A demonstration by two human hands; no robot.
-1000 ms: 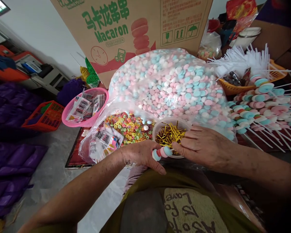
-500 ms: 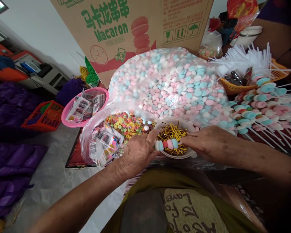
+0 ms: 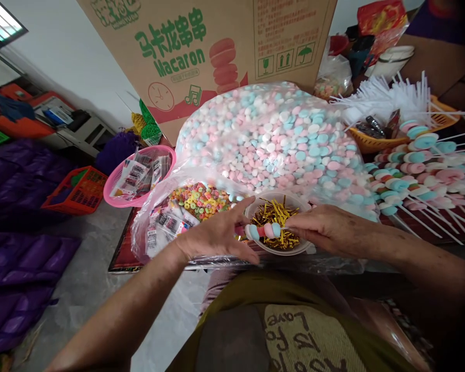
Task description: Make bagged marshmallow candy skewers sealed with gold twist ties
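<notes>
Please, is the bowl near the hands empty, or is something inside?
Not empty: the bowl holds many gold strips, seen through its open top. Whether it is full to the bottom, I cannot tell.

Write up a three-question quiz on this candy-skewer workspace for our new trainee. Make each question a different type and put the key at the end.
1. What fills the round white tub?
A) ring candies
B) gold twist ties
C) white sticks

2. True or false: the carton marked "Macaron" stands behind the large clear bag of pastel candies.

3. Fill in the blank: one hand has its thumb and fingers spread, while the person's ____ pinches the stick at the end of the candy skewer.

Key: 1. B; 2. true; 3. right hand
</notes>
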